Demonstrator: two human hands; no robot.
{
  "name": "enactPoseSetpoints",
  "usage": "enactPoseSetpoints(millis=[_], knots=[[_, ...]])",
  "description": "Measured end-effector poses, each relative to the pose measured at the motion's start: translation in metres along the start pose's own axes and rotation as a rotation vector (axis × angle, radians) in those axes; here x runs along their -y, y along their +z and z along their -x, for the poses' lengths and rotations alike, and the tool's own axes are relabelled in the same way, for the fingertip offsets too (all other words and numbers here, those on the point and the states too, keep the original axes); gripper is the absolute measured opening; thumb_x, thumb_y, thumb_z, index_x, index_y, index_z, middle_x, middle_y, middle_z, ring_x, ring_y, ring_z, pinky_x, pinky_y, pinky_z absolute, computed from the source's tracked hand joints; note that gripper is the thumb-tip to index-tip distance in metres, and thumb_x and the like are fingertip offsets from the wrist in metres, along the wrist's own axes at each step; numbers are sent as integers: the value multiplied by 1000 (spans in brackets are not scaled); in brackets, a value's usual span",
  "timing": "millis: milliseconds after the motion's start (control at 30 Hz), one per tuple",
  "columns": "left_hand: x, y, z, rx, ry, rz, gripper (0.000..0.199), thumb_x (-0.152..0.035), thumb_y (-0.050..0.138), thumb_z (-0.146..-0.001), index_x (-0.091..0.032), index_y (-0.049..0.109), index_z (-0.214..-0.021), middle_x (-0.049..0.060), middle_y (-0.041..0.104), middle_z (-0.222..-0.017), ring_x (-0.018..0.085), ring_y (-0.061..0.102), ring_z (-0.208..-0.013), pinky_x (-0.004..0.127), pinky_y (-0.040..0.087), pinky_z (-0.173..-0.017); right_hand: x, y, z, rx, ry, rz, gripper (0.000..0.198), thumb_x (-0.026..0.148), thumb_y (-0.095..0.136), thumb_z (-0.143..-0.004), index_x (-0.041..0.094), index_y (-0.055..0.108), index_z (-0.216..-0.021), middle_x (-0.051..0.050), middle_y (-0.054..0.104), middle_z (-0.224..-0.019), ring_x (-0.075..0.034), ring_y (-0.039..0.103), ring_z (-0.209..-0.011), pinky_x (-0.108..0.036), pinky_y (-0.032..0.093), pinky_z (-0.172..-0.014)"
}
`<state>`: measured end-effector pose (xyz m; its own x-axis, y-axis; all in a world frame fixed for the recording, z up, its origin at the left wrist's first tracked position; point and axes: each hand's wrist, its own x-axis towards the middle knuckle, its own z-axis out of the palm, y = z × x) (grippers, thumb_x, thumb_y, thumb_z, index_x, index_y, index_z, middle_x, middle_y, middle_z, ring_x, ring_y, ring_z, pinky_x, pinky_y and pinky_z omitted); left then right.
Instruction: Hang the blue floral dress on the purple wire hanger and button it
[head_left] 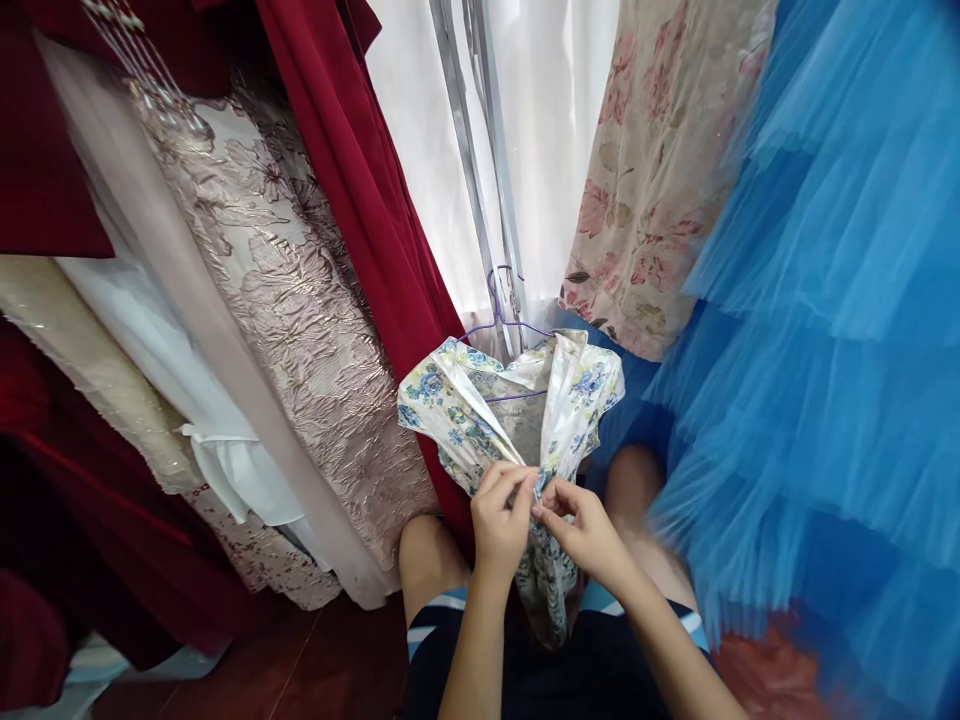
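A white garment with blue and yellow flowers is on a thin purple hanger in front of me. Its collar and front edges lie apart at the top and come together lower down. There, at the front opening, my left hand pinches the cloth between thumb and fingers. My right hand meets it from the other side, also closed in a pinch on the front edge. The fingertips nearly touch. Whatever small fastening may lie between them is hidden. The garment's lower part hangs between my knees.
Grey metal poles stand behind the hanger, before a white curtain. Dark red cloth and a pinkish embossed dress hang at left. A beige floral dress and a blue tulle dress hang at right, above a reddish floor.
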<state>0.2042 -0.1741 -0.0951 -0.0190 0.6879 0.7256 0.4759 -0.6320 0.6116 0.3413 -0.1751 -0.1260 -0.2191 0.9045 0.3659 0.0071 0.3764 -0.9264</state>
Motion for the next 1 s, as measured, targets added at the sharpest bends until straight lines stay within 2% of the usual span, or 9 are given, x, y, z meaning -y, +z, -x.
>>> enactPoseSetpoints(millis=[100,233,367,467,533,667,767,867,1000], knots=[[0,-5,-38,-81,63,-74,15,-24,56,-94,-22,70,-88,5,66,-89,20,62,-89,33,50,-82,6,-10,-2,99,46,39,18,22,63,-84,20,50,-72,2,48,-66,-15,47,-65,-27,36,-61],[-2,-7,-109,-150,211,-150,15,-27,58,-93,-20,68,-84,4,66,-87,19,61,-87,33,48,-81,15,-20,0,188,97,48,19,22,63,-83,20,49,-71,3,47,-63,-14,45,-61,-26,34,-59],[-2,-7,-176,-204,317,-288,15,-30,62,-90,-19,68,-81,5,63,-90,21,58,-92,37,47,-87,22,-27,1,206,115,18,21,24,66,-82,20,49,-70,4,46,-61,-12,43,-59,-26,33,-57],[2,-10,-204,-236,319,-328,15,-31,65,-89,-18,69,-82,7,64,-98,22,59,-97,36,47,-87,22,-30,2,198,123,1,20,26,66,-82,19,51,-71,4,48,-62,-12,43,-59,-25,33,-57],[5,-12,-207,-167,292,-297,18,-32,62,-91,-17,70,-85,7,68,-95,21,62,-92,33,47,-83,17,-30,3,185,132,10,20,26,67,-82,19,52,-71,4,48,-62,-12,43,-59,-25,33,-56],[8,-15,-192,11,201,-182,22,-35,56,-94,-18,70,-92,3,72,-85,17,66,-77,26,48,-72,2,-28,3,122,198,11,21,30,71,-79,18,55,-72,3,51,-60,-12,47,-57,-24,34,-53],[4,-19,-181,45,232,-179,19,-34,60,-92,-19,72,-91,3,74,-88,17,67,-82,26,49,-77,-3,-25,-9,46,243,-145,24,37,72,-79,18,59,-73,1,59,-62,-12,51,-54,-25,39,-53],[-3,-23,-178,80,266,-201,17,-32,61,-91,-19,73,-91,3,74,-89,17,68,-83,27,50,-80,9,-23,-36,0,234,-301,29,45,71,-79,18,63,-74,-2,66,-65,-12,54,-53,-26,44,-53],[-8,-29,-175,173,283,-188,16,-27,61,-91,-20,73,-99,3,75,-97,18,70,-88,28,53,-84,42,-21,-88,-5,114,-404,34,52,66,-83,19,69,-90,-3,69,-72,-13,59,-57,-25,47,-54]])
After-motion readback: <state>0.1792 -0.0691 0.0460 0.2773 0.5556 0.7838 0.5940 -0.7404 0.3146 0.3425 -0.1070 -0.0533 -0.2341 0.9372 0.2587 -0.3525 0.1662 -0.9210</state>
